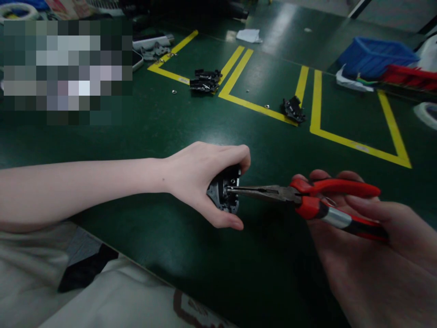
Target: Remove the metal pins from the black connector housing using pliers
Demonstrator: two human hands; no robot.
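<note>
Near the middle of the green table (pixel 143 132), my left hand (pixel 208 182) grips a small black part (pixel 223 189) between thumb and fingers. My right hand (pixel 368 228) holds long-nose pliers (pixel 307 198) with red and black handles. The pliers point left, and their narrow tips reach the metal piece in the middle of the black part. Whether the tips pinch that piece is too small to tell. The palm of my right hand faces up, with fingertips showing behind the upper handle.
Black parts (pixel 205 82) lie by the yellow tape lines, with another black part (pixel 293 109) farther right. Small metal rings (pixel 266 106) are scattered nearby. A blue bin (pixel 375 57) and a red tray (pixel 411 76) stand back right. The table's front edge (pixel 146 271) runs below my left arm.
</note>
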